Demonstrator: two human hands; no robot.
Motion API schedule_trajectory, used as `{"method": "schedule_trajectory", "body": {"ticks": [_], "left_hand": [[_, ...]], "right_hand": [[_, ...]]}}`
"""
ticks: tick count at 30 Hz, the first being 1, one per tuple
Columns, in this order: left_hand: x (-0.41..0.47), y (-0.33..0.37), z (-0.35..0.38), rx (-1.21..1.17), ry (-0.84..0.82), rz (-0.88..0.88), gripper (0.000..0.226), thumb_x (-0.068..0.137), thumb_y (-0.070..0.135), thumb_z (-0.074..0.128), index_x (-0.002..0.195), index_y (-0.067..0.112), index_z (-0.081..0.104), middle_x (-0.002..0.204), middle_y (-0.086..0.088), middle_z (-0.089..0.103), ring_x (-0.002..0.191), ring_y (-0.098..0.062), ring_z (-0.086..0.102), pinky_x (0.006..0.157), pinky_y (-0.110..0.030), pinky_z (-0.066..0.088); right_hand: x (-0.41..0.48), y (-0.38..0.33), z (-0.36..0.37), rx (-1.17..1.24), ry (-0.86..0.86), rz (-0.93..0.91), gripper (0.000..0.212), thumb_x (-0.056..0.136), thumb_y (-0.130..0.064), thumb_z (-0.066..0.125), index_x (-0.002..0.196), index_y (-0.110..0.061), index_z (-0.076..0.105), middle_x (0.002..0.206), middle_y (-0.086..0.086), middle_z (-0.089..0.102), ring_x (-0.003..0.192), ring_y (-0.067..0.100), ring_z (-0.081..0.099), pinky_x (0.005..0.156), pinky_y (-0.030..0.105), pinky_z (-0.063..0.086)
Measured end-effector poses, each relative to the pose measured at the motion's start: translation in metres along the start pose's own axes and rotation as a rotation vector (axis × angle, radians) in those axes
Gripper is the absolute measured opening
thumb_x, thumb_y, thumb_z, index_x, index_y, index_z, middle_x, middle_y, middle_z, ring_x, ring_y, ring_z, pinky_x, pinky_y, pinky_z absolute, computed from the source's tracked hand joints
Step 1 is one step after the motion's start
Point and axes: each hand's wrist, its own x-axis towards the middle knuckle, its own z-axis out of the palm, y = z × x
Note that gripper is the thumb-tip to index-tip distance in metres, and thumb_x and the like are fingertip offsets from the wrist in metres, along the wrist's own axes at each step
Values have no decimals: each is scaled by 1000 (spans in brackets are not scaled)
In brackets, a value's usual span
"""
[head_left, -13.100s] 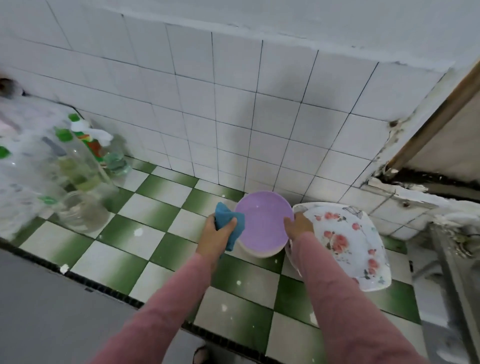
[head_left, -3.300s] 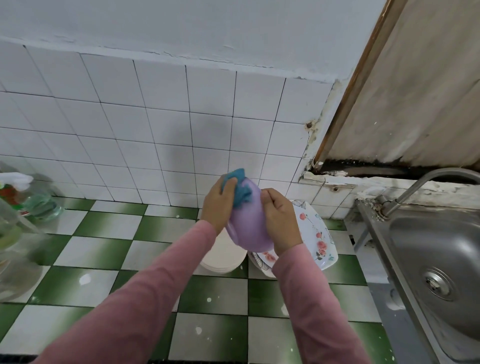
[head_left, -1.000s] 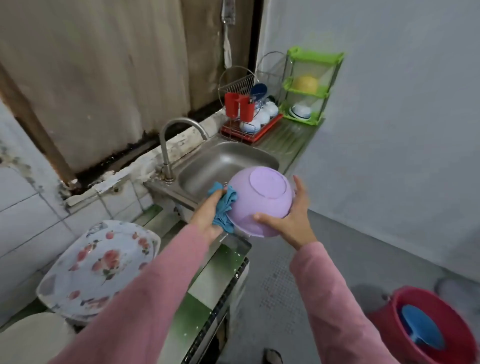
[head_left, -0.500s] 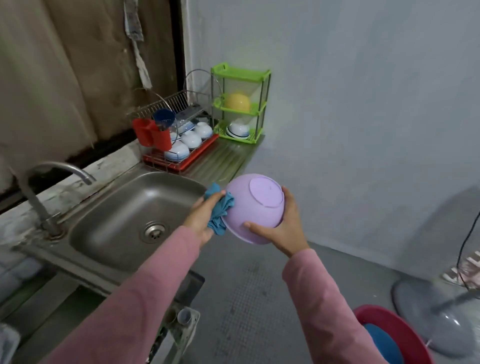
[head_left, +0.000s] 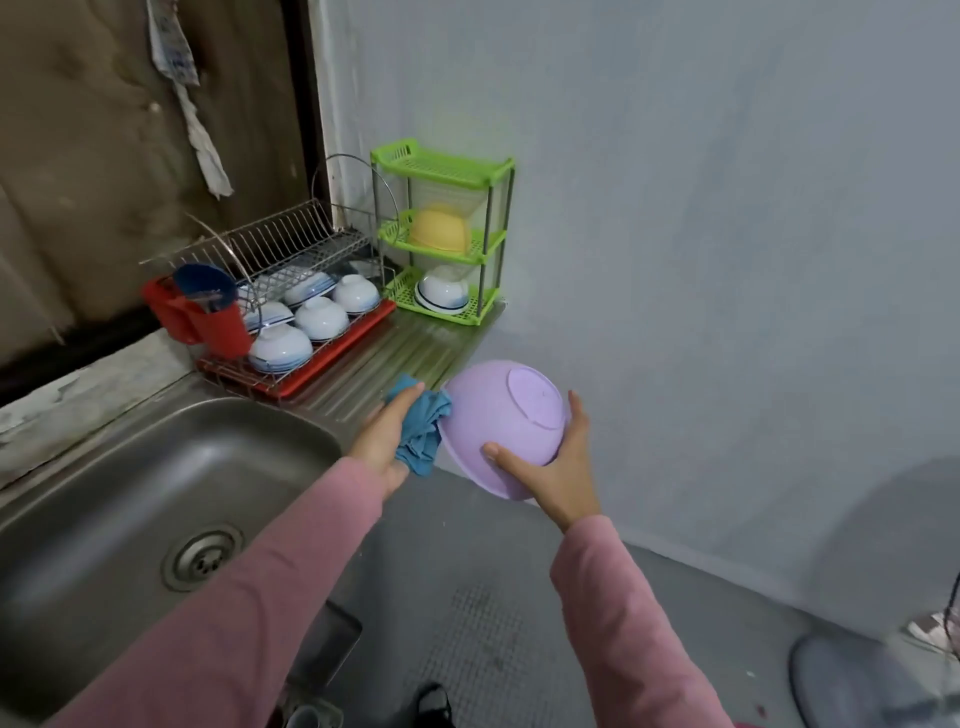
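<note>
Just past the drainboard (head_left: 384, 364) end, the right hand (head_left: 558, 470) grips the lilac plastic bowl (head_left: 498, 415), base turned up. The left hand (head_left: 384, 441) clasps a blue cloth (head_left: 423, 431) at its rim. White bowls (head_left: 322, 317) lie upside down in the dish rack (head_left: 291, 249), and a yellow bowl (head_left: 440, 228) lies in the green shelf (head_left: 441, 166), beside the steel sink (head_left: 130, 493).

Nothing legible shows anywhere: the white rag (head_left: 174, 52) hanging on the brown wall carries faint bluish print too blurred to read, and neither the purple bowl (head_left: 496, 415) nor the blue cloth (head_left: 422, 434) bears a readable mark
</note>
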Motion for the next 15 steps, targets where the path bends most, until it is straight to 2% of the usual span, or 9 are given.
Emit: {"method": "schedule_trajectory", "body": {"ticks": [2, 4, 6, 9, 12, 15], "left_hand": [[34, 6, 5, -9, 84, 43, 34, 89, 30, 71, 116, 11, 65, 108, -12, 72, 78, -21, 70, 62, -29, 55], [66, 16, 14, -16, 160, 123, 24, 89, 27, 72, 108, 14, 65, 95, -8, 73, 69, -17, 70, 52, -26, 54], [101, 27, 23, 6, 220, 210, 19, 88, 27, 73, 102, 15, 66, 90, -5, 71, 68, -16, 69, 56, -26, 54], [153, 54, 37, 73, 298, 349, 20, 84, 35, 76, 92, 19, 68, 88, -4, 70, 77, -23, 66, 68, -32, 53], [200, 86, 52, 120, 337, 465, 29, 84, 32, 76, 104, 13, 67, 92, -5, 68, 79, -20, 64, 64, -27, 51], [241, 116, 65, 148, 408, 562, 31, 86, 25, 74, 111, 11, 62, 94, -3, 67, 73, -9, 62, 60, -17, 51]], "right_hand": [[34, 6, 7, 12, 4, 20, 135, 39, -65, 88, 150, -28, 21, 147, -8, 36, 133, 13, 43, 113, 38, 38], [72, 9, 17, 42, 5, 10, 119, 40, -62, 89, 139, -31, 30, 138, -8, 43, 126, 12, 49, 108, 35, 44], [113, 6, 29, 93, -17, 23, 109, 42, -60, 88, 132, -33, 33, 133, -11, 46, 121, 9, 52, 100, 28, 47], [180, -3, 53, 173, -69, 36, 106, 41, -60, 86, 130, -32, 35, 130, -14, 49, 116, -1, 52, 87, 15, 46], [244, -14, 78, 238, -101, 57, 108, 40, -59, 86, 131, -29, 36, 130, -11, 51, 115, 0, 54, 92, 22, 48], [299, -24, 104, 292, -112, 48, 105, 40, -59, 85, 129, -29, 38, 129, -10, 53, 114, 3, 56, 97, 26, 48]]}}
